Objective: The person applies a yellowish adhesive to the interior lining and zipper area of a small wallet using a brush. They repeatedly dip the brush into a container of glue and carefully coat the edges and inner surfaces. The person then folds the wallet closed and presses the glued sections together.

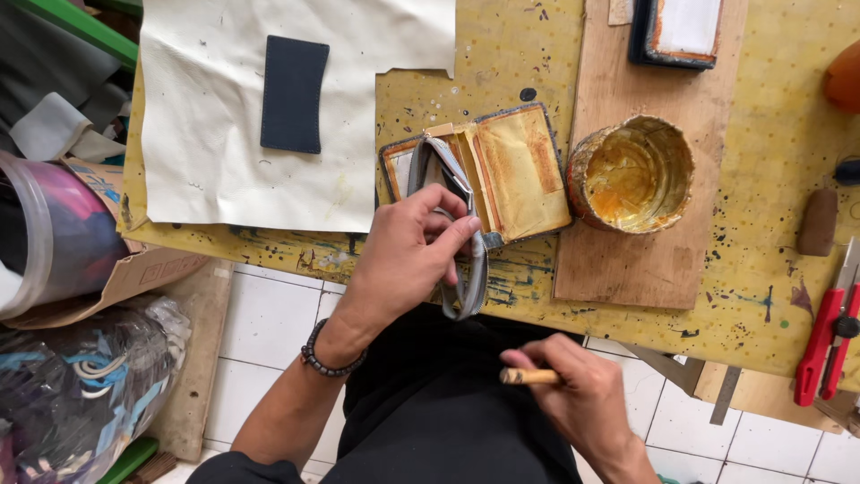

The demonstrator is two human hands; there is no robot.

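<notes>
At the table edge: left hand [408, 255] grips a grey strap [472, 269], fingers curled round it, thumb pressed on top, pinching it tight.
Strap: loops down past the table edge towards the lap; its upper end lies on an open, glue-stained wallet piece [502, 175].
Right hand: right hand [582, 394] hovers low over the lap, closed round a wooden stick [528, 376], thumb and fingers squeezing it; its tip is hidden.
Tin: a glue tin [632, 175] stands on a wooden board [627, 260], just beside the wallet piece.
Table: yellow table [761, 296], paint-flecked.
Far left: white leather sheet [215, 143] with a dark patch [293, 94] lying on it.
Far right: red cutter [829, 336] near the edge, well apart from both hands.
</notes>
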